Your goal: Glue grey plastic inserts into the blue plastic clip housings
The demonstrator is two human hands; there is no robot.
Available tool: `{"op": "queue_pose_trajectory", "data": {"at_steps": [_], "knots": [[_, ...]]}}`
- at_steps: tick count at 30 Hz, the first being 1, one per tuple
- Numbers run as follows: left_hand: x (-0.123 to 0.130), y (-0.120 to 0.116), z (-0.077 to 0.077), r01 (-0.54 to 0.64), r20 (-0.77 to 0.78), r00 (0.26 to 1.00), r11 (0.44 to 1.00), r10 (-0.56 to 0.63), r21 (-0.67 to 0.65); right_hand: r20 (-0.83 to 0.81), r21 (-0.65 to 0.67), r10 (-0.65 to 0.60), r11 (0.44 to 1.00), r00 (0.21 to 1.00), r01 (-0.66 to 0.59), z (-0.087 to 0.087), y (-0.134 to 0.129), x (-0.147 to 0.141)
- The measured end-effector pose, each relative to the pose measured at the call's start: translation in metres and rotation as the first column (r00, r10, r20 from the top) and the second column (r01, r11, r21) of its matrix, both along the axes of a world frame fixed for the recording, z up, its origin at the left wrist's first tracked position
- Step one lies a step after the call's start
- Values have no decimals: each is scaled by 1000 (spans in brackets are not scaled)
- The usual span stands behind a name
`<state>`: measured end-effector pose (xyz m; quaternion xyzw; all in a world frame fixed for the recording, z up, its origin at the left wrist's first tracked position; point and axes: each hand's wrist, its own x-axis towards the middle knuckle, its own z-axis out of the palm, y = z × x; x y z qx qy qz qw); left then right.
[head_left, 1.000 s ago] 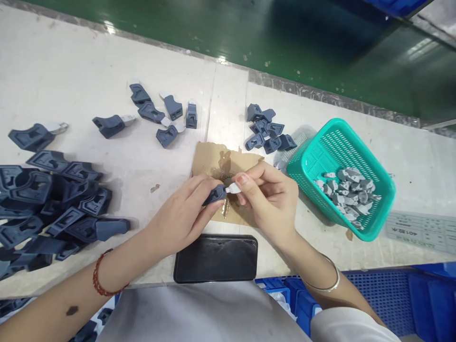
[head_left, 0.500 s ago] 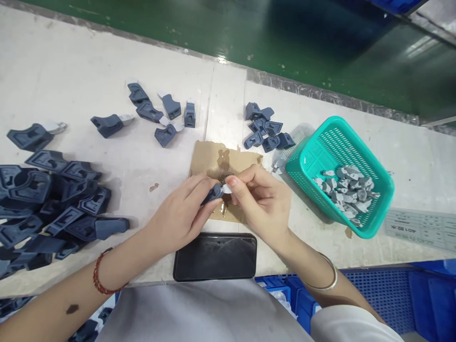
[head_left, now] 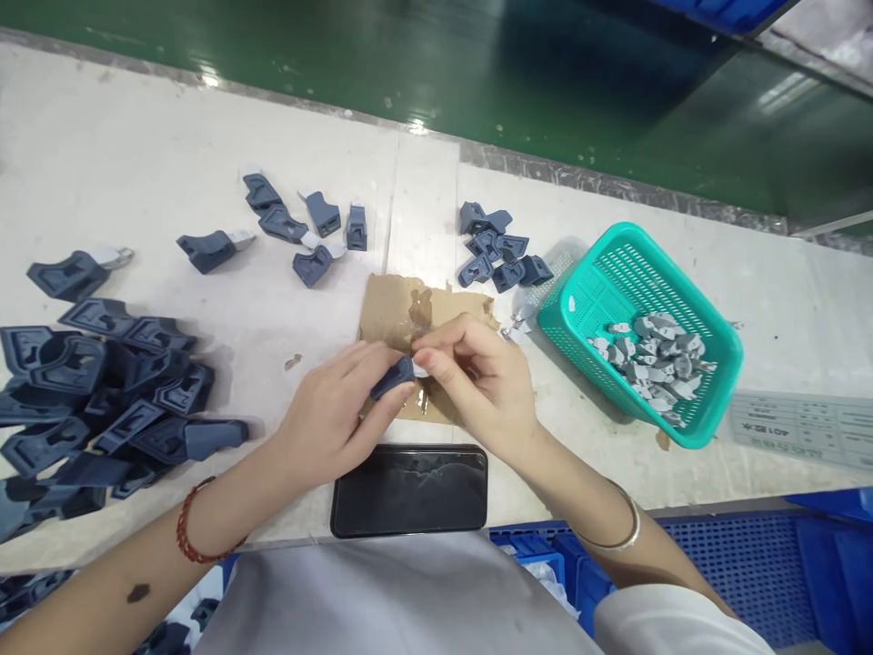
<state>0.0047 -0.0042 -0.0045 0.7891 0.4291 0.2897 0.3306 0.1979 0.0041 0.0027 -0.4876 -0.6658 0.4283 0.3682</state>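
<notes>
A dark blue-grey plastic part [head_left: 393, 377] is pinched between the thumb and fingers of my left hand [head_left: 334, 409]. Right beside it, my right hand [head_left: 487, 382] is closed on a small white piece [head_left: 420, 368], which meets the right end of the dark part and is partly hidden by the fingertips. Both hands are over a stained piece of brown cardboard [head_left: 386, 309] with wet, shiny patches. A black phone [head_left: 409, 491] lies just below the hands.
Many dark parts [head_left: 75, 409] are heaped at the left. Several with white pieces attached [head_left: 269, 205] lie further back. Another dark group [head_left: 495, 246] sits behind the cardboard. At the right stand a green basket [head_left: 733, 364] of grey-white pieces and a printed sheet [head_left: 805, 428].
The view has shifted slightly. Both hands remain together over the cardboard; the right fingers have changed their hold and cover more of the white piece.
</notes>
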Motion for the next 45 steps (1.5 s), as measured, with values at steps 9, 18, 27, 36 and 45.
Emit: {"op": "queue_pose_trajectory", "data": {"at_steps": [9,18,27,36,45], "knots": [[-2,0,-2,-10,47,999,1000,9,17,361,265,165,925,918,-271,-1,9,4],[-6,0,-2,23,-41,999,986,-16,164,445,238,184,919,876,-313,6,6,3],[-14,16,20,-224,-331,913,972,237,75,411,227,-104,974,906,9,45,17,70],[-32,43,28,-360,-591,690,907,417,220,800,-176,-115,893,589,414,42,19,161],[-92,14,41,-286,-636,663,919,394,271,902,-153,-63,878,428,453,39,27,141]]}}
